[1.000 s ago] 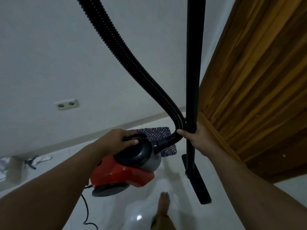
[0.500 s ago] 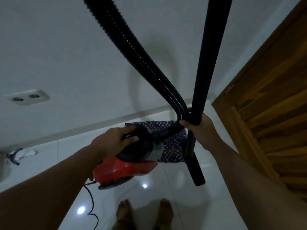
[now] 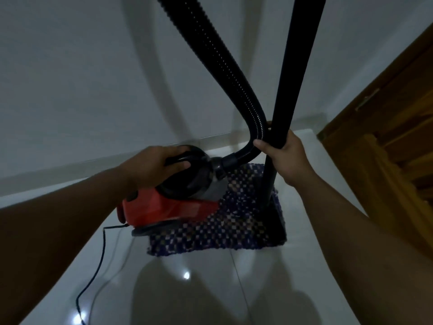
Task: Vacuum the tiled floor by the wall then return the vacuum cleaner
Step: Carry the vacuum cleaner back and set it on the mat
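A small canister vacuum cleaner [image 3: 171,195], red below with a black domed top, is held off the floor at the centre of the view. It is carried by its top handle, around which the left hand [image 3: 152,165] is closed. A ribbed black hose [image 3: 225,66] leaves the front of the body, curves upward and runs out of the top of the view. Beside it stands a smooth black wand [image 3: 290,78], nearly upright, gripped about midway by the right hand [image 3: 285,156]; the bend of the hose appears to be pinched under the same thumb. The wand's lower end reaches down to, or just above, a blue-and-white chequered mat [image 3: 222,228]; contact cannot be told. A thin power cord [image 3: 98,261] trails from the rear of the body down to the floor.

Below lies a glossy white tiled floor [image 3: 210,289], meeting a pale wall [image 3: 82,78] at a low skirting. A wooden door [image 3: 386,137] is seen at the right edge.

With the machine lifted and the hose and wand gathered together, the vacuuming is judged to be finished and the return to be under way. The setting down of the cleaner in its place is judged to be what is left; that place is not shown.
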